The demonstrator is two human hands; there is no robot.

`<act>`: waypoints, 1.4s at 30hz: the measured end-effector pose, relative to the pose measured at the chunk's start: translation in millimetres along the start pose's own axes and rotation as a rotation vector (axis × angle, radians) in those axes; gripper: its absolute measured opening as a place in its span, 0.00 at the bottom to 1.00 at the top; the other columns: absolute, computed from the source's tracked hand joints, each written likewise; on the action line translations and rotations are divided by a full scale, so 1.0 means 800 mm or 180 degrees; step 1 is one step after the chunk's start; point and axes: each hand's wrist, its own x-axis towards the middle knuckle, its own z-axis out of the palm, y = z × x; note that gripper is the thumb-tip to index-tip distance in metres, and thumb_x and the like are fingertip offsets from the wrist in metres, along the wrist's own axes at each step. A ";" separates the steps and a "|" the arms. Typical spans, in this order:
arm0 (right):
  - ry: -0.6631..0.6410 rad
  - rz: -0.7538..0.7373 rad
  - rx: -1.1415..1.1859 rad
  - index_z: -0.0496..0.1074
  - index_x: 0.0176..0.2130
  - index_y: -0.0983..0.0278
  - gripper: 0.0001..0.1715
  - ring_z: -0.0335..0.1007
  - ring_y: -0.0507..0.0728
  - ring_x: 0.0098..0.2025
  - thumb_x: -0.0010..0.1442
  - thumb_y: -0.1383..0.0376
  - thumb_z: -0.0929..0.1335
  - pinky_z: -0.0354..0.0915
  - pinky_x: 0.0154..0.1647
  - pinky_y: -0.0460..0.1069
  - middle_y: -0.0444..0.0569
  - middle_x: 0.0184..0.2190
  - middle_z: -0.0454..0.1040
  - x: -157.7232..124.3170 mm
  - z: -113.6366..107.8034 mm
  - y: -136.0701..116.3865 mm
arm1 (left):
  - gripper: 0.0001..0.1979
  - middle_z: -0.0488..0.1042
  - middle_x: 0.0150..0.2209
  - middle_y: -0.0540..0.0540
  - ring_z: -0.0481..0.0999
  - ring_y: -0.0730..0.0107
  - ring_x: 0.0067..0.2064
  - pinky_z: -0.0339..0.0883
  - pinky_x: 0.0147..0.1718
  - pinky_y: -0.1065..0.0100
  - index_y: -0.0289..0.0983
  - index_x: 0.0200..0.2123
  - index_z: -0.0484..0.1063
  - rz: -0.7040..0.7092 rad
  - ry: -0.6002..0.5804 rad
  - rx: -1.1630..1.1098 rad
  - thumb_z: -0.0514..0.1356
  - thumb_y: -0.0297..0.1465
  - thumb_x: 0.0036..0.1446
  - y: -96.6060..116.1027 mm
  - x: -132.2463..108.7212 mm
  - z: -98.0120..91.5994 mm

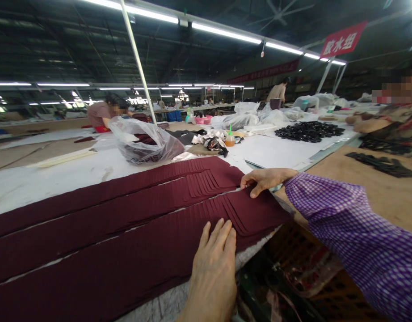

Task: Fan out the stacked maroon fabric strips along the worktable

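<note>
Your left hand (214, 264) lies flat on the near row of dark red pieces (125, 255). The fingers are straight and close together, pointing away from you and a bit to the right. It holds nothing; it only presses down on the row.

Your right hand (264, 179) comes in from the right in a purple checked sleeve (353, 237). Its fingers are stretched out and lie on top of the end pieces (256, 210), with the thumb bent down on the cloth. It does not look closed around anything, so it is touching, not gripping.

The pieces lie one over the next, like cards spread out. They make three long rows that run from far left to the right end of the white table (41, 179). The long way of the rows goes left to right in front of you. The right end, where the curved edges show, sits between your two hands. Your right hand is on that end. Your left hand is a little nearer to you and to the left of it.

Behind the rows is a clear bag (142, 143) with more dark red things inside. A small orange bottle (229, 139) stands farther back, well apart from your hands.
</note>
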 end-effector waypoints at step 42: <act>0.0538 0.0020 -0.0011 0.65 0.47 0.69 0.31 0.63 0.56 0.39 0.47 0.55 0.69 0.60 0.38 0.49 0.52 0.41 0.68 -0.023 0.007 0.011 | 0.17 0.70 0.54 0.49 0.69 0.55 0.52 0.66 0.51 0.47 0.35 0.52 0.68 0.0079 0.0022 0.0047 0.48 0.26 0.62 -0.001 0.018 0.001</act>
